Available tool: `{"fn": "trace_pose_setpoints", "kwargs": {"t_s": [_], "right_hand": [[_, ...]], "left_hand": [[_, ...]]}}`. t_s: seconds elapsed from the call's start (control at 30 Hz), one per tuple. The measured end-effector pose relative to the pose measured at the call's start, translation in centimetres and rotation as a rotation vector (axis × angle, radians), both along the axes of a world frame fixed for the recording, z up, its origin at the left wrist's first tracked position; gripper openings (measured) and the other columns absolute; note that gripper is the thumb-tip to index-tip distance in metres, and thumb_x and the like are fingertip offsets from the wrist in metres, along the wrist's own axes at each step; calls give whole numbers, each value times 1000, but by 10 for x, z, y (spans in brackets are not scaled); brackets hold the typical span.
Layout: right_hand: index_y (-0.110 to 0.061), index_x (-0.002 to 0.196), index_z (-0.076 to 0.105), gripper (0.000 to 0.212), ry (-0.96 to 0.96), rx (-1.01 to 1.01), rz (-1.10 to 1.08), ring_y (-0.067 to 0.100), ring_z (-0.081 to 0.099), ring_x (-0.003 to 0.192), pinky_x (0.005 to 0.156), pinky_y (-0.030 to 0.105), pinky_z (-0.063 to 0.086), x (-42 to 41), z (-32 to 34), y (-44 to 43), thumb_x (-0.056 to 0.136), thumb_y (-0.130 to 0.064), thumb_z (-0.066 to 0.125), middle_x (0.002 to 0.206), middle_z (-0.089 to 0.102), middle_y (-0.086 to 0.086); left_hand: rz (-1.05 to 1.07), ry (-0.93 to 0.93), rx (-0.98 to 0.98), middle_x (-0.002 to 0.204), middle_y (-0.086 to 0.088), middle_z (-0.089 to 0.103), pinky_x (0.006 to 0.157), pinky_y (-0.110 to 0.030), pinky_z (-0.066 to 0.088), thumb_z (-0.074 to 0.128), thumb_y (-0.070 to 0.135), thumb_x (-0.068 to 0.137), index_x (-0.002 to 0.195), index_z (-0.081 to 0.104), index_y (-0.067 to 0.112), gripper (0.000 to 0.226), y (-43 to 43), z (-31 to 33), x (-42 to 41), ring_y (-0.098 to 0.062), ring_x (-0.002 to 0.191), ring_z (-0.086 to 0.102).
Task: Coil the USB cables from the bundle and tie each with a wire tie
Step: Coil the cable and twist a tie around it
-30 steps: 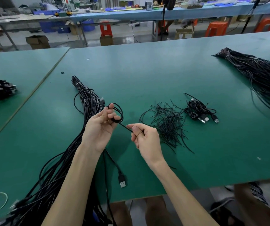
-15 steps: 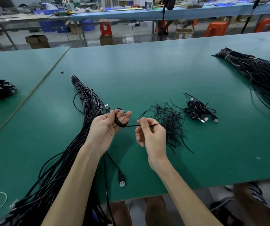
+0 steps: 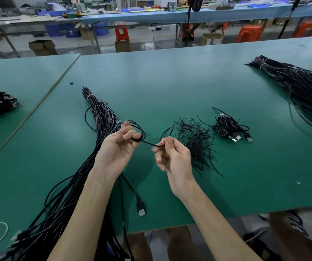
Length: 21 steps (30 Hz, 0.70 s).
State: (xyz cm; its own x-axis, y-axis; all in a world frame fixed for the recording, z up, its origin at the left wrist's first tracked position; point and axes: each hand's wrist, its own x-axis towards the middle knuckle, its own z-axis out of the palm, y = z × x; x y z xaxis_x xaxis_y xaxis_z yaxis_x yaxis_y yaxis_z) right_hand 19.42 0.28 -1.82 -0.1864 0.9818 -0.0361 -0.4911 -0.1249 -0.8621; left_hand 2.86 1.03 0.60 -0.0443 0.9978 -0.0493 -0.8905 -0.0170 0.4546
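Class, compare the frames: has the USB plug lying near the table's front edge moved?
No. The USB plug stays in the same spot just short of the table edge, its metal end pointing toward it.

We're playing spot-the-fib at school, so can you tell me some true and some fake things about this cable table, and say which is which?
1. The left hand holds a small cable coil. True.
2. The right hand is empty. False: it pinches a black strand leading from the coil.
3. The loose wire ties lie right of the hands. True.
4. The finished coils sit on the floor. False: they lie on the green table, beside the ties.
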Motion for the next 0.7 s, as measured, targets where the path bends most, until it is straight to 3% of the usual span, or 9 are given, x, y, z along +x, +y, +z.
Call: {"fn": "trace_pose_setpoints", "kwargs": {"t_s": [0.13,0.3,0.4,0.47,0.53,0.6,0.7], "right_hand": [[0,89,63,29,31,-14,-34,17,67,63,45,23,45,2,0,2,109,-14,47,87,74,14],[0,88,69,31,-57,-1,-200,13,59,53,46,23,46,5,-4,6,107,-20,55,78,73,11],[-9,82,74,26,-199,131,-247,13,54,52,45,24,41,4,-7,4,102,-24,65,64,65,6],[-18,83,77,17,-275,160,-269,12,54,57,53,29,46,3,-9,4,97,-23,71,67,63,2],[-19,84,79,10,-319,178,-322,16,59,65,67,35,54,4,-10,5,94,-19,75,82,66,1],[-15,87,79,6,-342,214,-360,21,66,75,74,31,55,3,-10,4,93,-15,76,89,66,-2],[-10,91,79,6,-408,272,-379,12,67,76,72,26,55,2,-8,3,93,-14,75,90,65,-5]], "left_hand": [[31,45,-21,71,6,46,63,-24,52,38,-10,91,98,51,7,23,1,-1,-1,-7,56,46],[-218,582,31,70,5,43,61,-24,45,38,2,106,99,55,4,18,-7,-5,8,-8,56,39],[-271,852,84,71,3,44,66,-24,43,46,15,105,98,58,2,19,-11,-7,14,-11,59,40],[-263,971,112,71,0,50,67,-23,46,48,15,104,101,60,-2,21,-12,-6,18,-13,60,45],[-267,1056,152,73,-7,56,71,-26,51,49,11,103,103,62,-6,22,-13,-6,20,-19,64,52],[-296,1093,168,76,-13,61,75,-29,54,49,8,104,105,63,-10,23,-14,-5,21,-23,68,58],[-314,1063,130,82,-15,68,74,-30,57,53,11,102,103,66,-7,22,-15,-4,20,-26,71,66]]}}
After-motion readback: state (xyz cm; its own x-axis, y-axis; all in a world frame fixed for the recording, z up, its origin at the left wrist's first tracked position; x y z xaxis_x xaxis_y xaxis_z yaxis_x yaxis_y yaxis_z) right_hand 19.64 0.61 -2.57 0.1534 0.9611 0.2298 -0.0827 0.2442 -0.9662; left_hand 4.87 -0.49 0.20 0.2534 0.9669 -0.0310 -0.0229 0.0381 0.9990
